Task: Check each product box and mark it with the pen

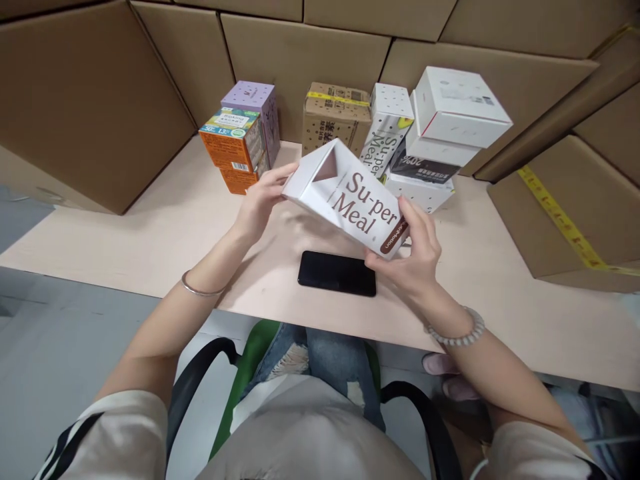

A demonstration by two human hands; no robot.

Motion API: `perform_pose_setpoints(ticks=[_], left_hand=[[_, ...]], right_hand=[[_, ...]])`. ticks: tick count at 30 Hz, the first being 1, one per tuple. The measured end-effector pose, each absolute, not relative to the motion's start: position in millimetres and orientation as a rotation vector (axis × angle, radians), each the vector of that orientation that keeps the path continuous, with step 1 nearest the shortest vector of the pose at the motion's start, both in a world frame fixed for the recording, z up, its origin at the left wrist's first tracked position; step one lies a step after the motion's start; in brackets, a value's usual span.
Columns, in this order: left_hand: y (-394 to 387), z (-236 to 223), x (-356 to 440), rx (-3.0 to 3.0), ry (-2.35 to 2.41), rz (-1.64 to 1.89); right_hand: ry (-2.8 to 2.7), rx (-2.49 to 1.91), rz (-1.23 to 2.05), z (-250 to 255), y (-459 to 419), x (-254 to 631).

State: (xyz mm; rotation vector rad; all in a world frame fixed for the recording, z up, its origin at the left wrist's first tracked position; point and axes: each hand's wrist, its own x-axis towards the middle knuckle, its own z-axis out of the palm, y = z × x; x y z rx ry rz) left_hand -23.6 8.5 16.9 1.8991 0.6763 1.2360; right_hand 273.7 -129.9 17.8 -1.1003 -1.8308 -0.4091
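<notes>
"White box point(357, 207) with brown lettering: where is it?"

"Tilted, up above the surface point(175, 257)."

"Held how?"

"The left hand point(260, 203) grips its left end; the right hand point(419, 252) is clamped on the opposite end."

"What lies close by?"

"A black phone point(337, 273), flat on the surface near the right hand."

"And farther back?"

"From the left: orange boxes point(227, 148) before a purple box point(257, 99), then a brown box point(337, 119), an upright carton point(383, 127) and a stack point(455, 110)."
</notes>
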Motion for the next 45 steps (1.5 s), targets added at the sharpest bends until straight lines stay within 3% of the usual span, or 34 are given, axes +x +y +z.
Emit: perform_pose_setpoints(ticks=[4, 8, 14, 19, 25, 33, 40, 45], left_hand=[[1, 36, -33, 1.625, 0.762, 1.076], [-11, 42, -31, 1.806, 0.794, 1.081], [-26, 48, -35, 2.35, 0.484, 1.55], [-39, 57, -32, 2.968, 0.517, 1.196], [-41, 45, -27, 2.903, 0.737, 1.222], [-40, 36, -21, 2.911, 0.927, 1.173], [-53, 22, -9, 3.096, 1.072, 1.253], [-65, 14, 4, 3.147, 1.044, 1.385]], right_hand=[[-1.946, -0.95, -0.408, 24, -131, 270], [-2.033, -0.879, -0.321, 18, -130, 268], [-1.958, -1.121, -0.111, 13, -124, 269], [-1.853, -1.23, 0.11, 17, -116, 270], [-1.945, -1.353, 0.005, 29, -119, 279], [-2.295, -2.302, -0.179, 53, -128, 284], [-2.267, -2.319, -0.214, 48, -118, 293], [-1.749, -2.168, -0.312, 47, -118, 311]])
